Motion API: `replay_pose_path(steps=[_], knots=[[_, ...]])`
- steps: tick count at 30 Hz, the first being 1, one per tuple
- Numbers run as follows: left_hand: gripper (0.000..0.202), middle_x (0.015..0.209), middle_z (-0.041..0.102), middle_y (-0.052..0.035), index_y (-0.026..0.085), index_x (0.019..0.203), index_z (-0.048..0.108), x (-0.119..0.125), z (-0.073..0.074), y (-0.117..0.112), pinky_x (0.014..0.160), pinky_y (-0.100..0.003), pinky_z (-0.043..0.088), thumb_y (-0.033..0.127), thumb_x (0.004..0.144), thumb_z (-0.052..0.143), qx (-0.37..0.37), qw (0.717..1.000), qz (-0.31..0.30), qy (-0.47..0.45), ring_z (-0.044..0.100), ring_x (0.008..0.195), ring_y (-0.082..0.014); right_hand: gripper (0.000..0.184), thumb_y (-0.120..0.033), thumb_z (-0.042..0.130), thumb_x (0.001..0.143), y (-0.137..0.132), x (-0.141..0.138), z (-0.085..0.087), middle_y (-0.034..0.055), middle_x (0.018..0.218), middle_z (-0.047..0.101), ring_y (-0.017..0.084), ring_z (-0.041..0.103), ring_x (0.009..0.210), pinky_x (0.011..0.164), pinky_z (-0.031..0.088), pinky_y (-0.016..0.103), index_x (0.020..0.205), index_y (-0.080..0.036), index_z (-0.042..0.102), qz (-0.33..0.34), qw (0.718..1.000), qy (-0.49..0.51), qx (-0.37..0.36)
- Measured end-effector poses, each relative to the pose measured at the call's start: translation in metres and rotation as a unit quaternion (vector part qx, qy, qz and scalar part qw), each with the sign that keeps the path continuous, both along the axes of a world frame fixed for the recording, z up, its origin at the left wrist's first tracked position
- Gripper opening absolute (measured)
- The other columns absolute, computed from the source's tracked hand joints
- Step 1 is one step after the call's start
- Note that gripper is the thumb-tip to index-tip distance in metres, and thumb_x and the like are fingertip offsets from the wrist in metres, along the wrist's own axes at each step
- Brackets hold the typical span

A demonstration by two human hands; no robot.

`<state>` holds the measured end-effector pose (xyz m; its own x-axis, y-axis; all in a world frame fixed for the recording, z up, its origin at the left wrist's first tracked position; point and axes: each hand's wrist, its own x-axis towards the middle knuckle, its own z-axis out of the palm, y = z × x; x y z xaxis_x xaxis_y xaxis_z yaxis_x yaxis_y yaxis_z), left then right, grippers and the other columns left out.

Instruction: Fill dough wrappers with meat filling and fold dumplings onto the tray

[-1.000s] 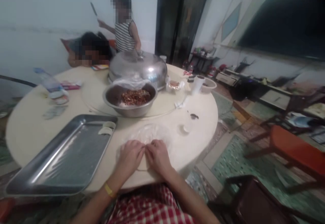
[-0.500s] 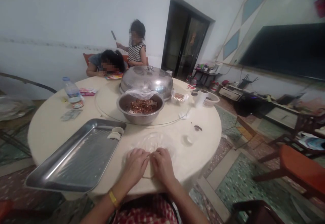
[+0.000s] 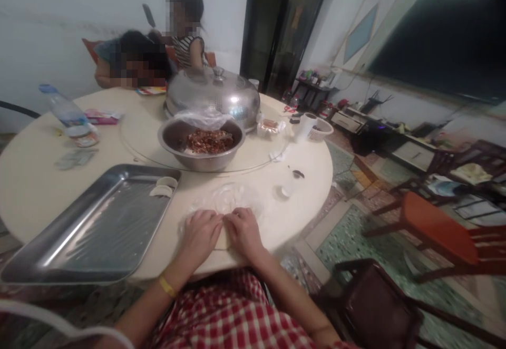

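Observation:
My left hand (image 3: 201, 234) and my right hand (image 3: 244, 231) rest side by side on the near edge of the round cream table (image 3: 39, 191). Their fingers are curled and pressed down on a thin pale dough wrapper (image 3: 222, 241) that shows between and under them. Just beyond the fingertips lies a stack of wrappers in clear plastic (image 3: 227, 200). A steel tray (image 3: 98, 228) lies to the left with two folded dumplings (image 3: 164, 187) in its far corner. A steel bowl of reddish-brown filling (image 3: 201, 142) stands behind.
A domed steel cover (image 3: 213, 98) sits on the glass turntable. A water bottle (image 3: 65, 112) stands far left. Two other people are at the far side, one holding up a knife-like object (image 3: 148, 16). An orange chair (image 3: 435, 222) and a dark chair (image 3: 375, 307) stand to the right.
The view has tipped down and closer. My hands stay together on the wrapper. The standing person at the far side has shifted left behind the steel cover.

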<state>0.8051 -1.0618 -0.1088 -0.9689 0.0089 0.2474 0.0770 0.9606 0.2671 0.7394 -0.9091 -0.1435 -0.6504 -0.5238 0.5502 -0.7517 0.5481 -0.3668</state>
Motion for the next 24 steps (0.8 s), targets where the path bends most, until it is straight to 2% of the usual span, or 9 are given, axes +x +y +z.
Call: replay_pose_path(steps=[3,6,11,18,24], knots=[[0.033,0.11,0.073,-0.0094,0.024,0.111,0.074,0.002,0.001,-0.001,0.083,-0.047,0.044,0.03,0.1,0.043,0.008,1.0,-0.006,-0.009,0.063,0.104,-0.0308,0.017,-0.018,0.059,0.095,0.003,0.0,0.003,0.0081,0.092,0.068,0.022,0.057,0.087,0.081,0.049,0.036,0.092,-0.019,0.076,-0.002,0.999,-0.042,0.031],[0.035,0.112,0.073,-0.0119,0.024,0.112,0.074,0.001,-0.005,-0.003,0.085,-0.048,0.043,0.033,0.099,0.043,0.022,1.0,0.001,-0.021,0.061,0.106,-0.0331,0.018,-0.022,0.058,0.097,0.004,-0.002,0.007,0.0098,0.096,0.068,0.023,0.058,0.093,0.086,0.049,0.038,0.098,-0.018,0.075,0.0,0.995,-0.088,0.056],[0.039,0.11,0.073,-0.0134,0.019,0.117,0.073,0.001,-0.017,-0.007,0.084,-0.047,0.043,0.037,0.098,0.043,0.014,1.0,0.018,0.009,0.061,0.105,-0.0347,0.022,-0.021,0.056,0.098,0.006,-0.005,0.014,0.0109,0.101,0.067,0.023,0.057,0.096,0.092,0.047,0.038,0.108,-0.015,0.075,0.016,0.99,-0.122,0.068],[0.043,0.107,0.074,-0.0114,0.02,0.115,0.073,0.005,-0.021,-0.01,0.089,-0.045,0.043,0.038,0.101,0.037,0.049,0.997,0.015,0.062,0.061,0.101,-0.0303,0.021,-0.02,0.055,0.098,0.008,-0.004,0.019,0.0103,0.101,0.067,0.022,0.057,0.097,0.093,0.047,0.037,0.104,-0.015,0.074,0.027,0.988,-0.141,0.054],[0.041,0.108,0.073,-0.0102,0.02,0.115,0.072,0.005,-0.021,-0.01,0.093,-0.043,0.045,0.038,0.102,0.038,0.089,0.994,0.006,0.07,0.061,0.103,-0.0278,0.008,-0.02,0.062,0.094,0.001,-0.017,0.025,0.0054,0.092,0.064,0.02,0.058,0.098,0.095,0.047,0.036,0.095,-0.016,0.069,0.018,0.973,-0.218,0.078]])
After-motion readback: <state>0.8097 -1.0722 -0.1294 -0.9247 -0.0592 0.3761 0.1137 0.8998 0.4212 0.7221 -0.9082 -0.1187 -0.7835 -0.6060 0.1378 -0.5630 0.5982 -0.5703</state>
